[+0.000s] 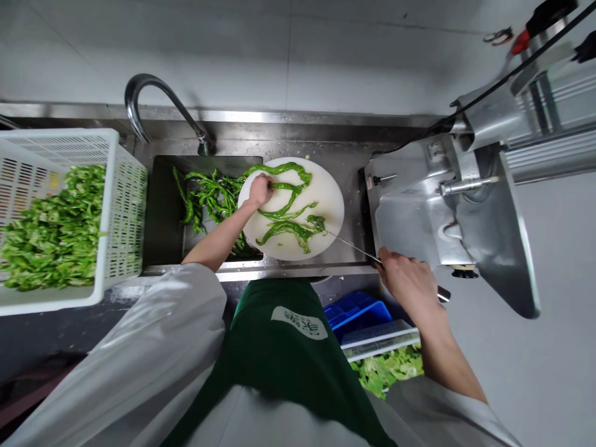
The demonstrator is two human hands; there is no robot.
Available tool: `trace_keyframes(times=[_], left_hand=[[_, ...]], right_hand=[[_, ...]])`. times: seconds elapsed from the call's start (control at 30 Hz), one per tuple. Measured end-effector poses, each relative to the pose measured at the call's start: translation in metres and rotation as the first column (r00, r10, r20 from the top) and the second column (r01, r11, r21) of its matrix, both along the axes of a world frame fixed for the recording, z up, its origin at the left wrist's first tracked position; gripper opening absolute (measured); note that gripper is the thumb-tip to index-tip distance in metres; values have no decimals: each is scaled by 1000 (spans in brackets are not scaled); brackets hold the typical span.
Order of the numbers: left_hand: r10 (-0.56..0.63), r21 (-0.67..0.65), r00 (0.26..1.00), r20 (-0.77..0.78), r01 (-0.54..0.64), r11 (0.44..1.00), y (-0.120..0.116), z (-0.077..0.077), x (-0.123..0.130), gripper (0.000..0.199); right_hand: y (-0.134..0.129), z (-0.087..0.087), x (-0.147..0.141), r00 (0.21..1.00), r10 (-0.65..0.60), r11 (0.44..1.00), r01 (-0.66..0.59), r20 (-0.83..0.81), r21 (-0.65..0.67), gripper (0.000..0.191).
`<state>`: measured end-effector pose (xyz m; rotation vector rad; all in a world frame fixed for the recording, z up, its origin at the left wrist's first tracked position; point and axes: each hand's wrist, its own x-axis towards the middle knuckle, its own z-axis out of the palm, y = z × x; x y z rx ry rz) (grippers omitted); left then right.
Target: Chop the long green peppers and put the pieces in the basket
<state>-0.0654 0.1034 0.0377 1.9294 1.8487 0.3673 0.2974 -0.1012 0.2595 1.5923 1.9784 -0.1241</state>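
A round white cutting board (328,195) rests over the right side of the sink and the steel counter. Long, wrinkled green peppers (291,228) lie across it, some of them curled. My left hand (261,190) is at the board's left edge, its fingers closed on the end of a green pepper (285,185). My right hand (410,282) is wrapped around the handle of a knife (354,247). Its thin-looking blade points left, with the tip by the peppers on the board's right side. More whole green peppers (216,192) are piled in the sink (162,211).
A white slotted basket (125,217) of chopped green pieces (60,230) stands left. A curved faucet (162,93) arches over the sink. To the right is a metal machine (410,205) with a large disc. Below are a blue crate (356,313) and leafy greens (391,366).
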Motion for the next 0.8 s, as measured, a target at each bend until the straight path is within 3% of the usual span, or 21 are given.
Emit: trace_keyframes(times=[0.2,0.3,0.4,0.53,0.63,0.73,0.8], left_hand=[[7,212,1000,29,-13,977,-14,53,-41,17],[120,260,984,132,-151,954,-40,68,-66,17],[304,224,886,351,-395,891,-76,66,-90,20],[482,49,608,630,-652,757,-134,49,-118,22],[585,-59,413,698,-781,622,-181,36,-140,25],[638,-15,341,690,-875,484,-228,30,-158,29],[679,92,395,619,-895,436,-257,34,-165,30]], right_hand=[[46,26,-23,991,136,988,-136,16,71,25],[69,38,-34,971,236,965,-230,-33,131,26],[88,49,-48,948,312,940,-297,-67,166,28],[102,65,-59,936,349,932,-342,-39,120,25],[99,70,-53,940,332,941,-325,-83,91,25],[84,51,-44,950,277,960,-278,-142,12,28],[70,19,-45,947,248,961,-267,-202,-69,28]])
